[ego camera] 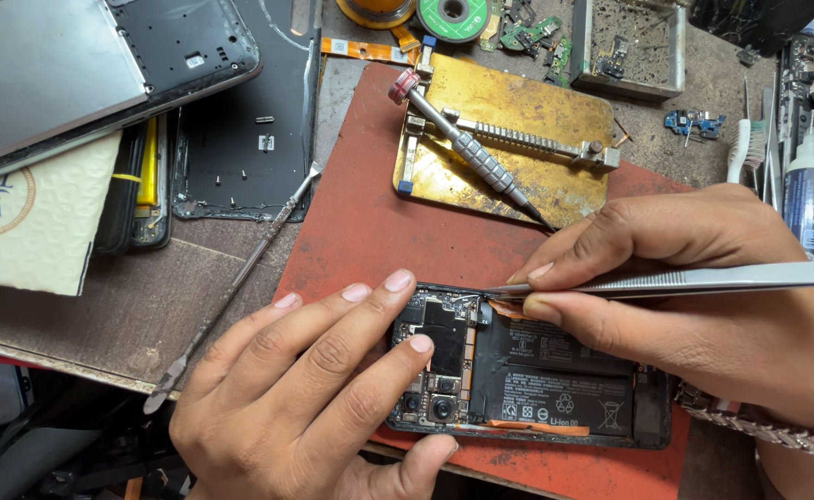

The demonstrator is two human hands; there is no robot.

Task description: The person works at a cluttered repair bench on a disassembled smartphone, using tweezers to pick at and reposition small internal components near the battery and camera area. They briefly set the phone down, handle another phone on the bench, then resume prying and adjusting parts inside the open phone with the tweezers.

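Opened phone (527,370): back removed, black battery and circuit board exposed, lying flat beneath both grips. Steel tweezers (685,278): held level, tips on the board's upper edge.

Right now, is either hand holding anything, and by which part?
The right hand pinches metal tweezers near their tips. The left hand holds nothing, only pressing the opened phone.
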